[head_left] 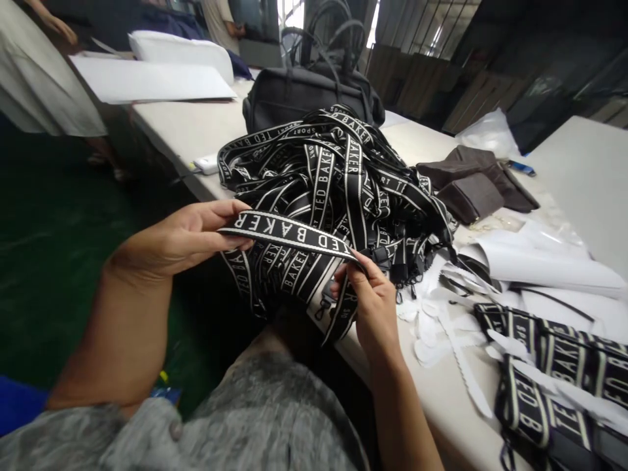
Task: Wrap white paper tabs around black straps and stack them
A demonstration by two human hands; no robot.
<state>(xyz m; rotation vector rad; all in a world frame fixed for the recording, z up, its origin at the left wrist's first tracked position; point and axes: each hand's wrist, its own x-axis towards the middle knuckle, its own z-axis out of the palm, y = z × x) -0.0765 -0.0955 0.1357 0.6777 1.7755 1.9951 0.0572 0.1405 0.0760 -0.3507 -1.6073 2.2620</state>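
A black strap (289, 231) with white edge lines and white lettering is stretched between my two hands. Its left end is pinched between the thumb and fingers of my left hand (196, 237). My right hand (370, 294) grips the other end, and the strap bends downward there. Beside the right fingers hangs a dark clip with a metal hook (324, 306). Just behind the held strap lies a large tangled pile of matching straps (321, 176), some with black buckles, reaching over the table's near edge.
A black bag (304, 98) stands behind the pile on the white table (181, 127). Brown pouches (473, 196), paper scraps (426, 333) and more straps (564, 360) lie to the right. White sheets (157, 77) are at the back left, near a person's pale clothing (44, 72).
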